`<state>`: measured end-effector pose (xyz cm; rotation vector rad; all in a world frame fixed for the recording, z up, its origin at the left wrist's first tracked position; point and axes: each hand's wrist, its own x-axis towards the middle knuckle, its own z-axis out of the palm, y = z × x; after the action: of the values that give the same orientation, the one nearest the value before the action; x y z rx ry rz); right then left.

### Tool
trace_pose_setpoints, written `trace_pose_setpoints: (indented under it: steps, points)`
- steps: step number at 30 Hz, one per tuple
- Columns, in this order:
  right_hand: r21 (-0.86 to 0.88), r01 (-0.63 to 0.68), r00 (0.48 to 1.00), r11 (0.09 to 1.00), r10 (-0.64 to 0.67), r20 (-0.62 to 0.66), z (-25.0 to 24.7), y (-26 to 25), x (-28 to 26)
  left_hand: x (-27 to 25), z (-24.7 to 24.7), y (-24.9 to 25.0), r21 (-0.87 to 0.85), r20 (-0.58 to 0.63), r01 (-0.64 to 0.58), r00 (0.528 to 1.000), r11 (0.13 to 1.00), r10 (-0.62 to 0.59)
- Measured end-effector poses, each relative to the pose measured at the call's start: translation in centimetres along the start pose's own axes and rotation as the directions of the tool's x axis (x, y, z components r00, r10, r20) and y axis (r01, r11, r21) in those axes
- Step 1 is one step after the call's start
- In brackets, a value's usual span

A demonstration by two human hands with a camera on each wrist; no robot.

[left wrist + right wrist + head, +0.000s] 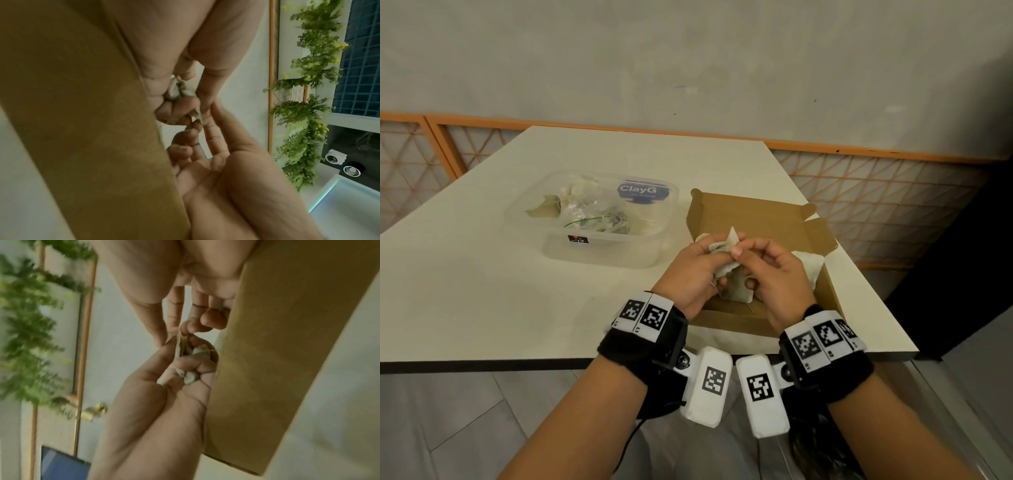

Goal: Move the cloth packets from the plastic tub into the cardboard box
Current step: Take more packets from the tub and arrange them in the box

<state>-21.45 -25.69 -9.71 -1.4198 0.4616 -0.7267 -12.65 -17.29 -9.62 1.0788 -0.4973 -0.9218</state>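
Observation:
Both hands meet over the near left part of the open cardboard box (767, 212). My left hand (709, 267) grips a small bunch of whitish cloth packets (726, 248) in its curled fingers. My right hand (748, 265) pinches the top packet of that bunch between thumb and forefinger. The right wrist view shows the pinch on the cloth packet (182, 345) beside the box wall (277, 337); the left wrist view shows the bunch of cloth packets (176, 89) inside my left hand's fingers. More packets (808, 265) lie in the box. The clear plastic tub (599, 253) to the left holds several others.
The white table (482, 291) ends just below my wrists, and the box sits near its right edge. A blue "ClayG" label (642, 192) lies in the tub. An orange lattice railing (876, 192) runs behind the table.

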Motion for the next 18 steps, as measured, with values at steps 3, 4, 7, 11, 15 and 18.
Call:
trace_pose_setpoints:
  steps: [3, 4, 7, 11, 15, 18]
  points:
    - [0.133, -0.048, 0.999, 0.990, 0.051, -0.018, -0.4, -0.1, 0.3, 0.1, -0.1, 0.3, -0.062, 0.009, 0.041, 0.999, 0.997, -0.041]
    - [0.185, -0.066, 0.997, 0.981, 0.071, -0.020, -0.6, -0.2, 0.3, 0.1, -0.1, 0.5, -0.086, 0.017, 0.057, 0.998, 0.995, -0.056]
    - [0.345, -0.118, 0.989, 0.931, 0.142, -0.045, -1.0, -0.5, 0.5, 0.3, -0.2, 0.6, -0.123, 0.005, 0.077, 0.997, 0.989, -0.077]
    - [0.162, -0.100, 0.995, 0.982, 0.102, -0.005, -0.7, -0.2, 0.3, 0.5, 0.1, 0.2, -0.095, -0.097, 0.032, 0.994, 0.995, -0.041]
    - [-0.147, 0.018, 0.997, 0.989, -0.006, 0.081, 0.0, 0.4, 0.2, 0.8, -0.1, 0.2, -0.155, -0.095, 0.043, 0.994, 0.987, -0.058]
    - [-0.090, 0.038, 0.998, 0.995, -0.034, 0.051, 0.0, 0.5, 0.4, 0.7, -0.2, 0.6, -0.215, -0.046, 0.076, 0.995, 0.974, -0.087]
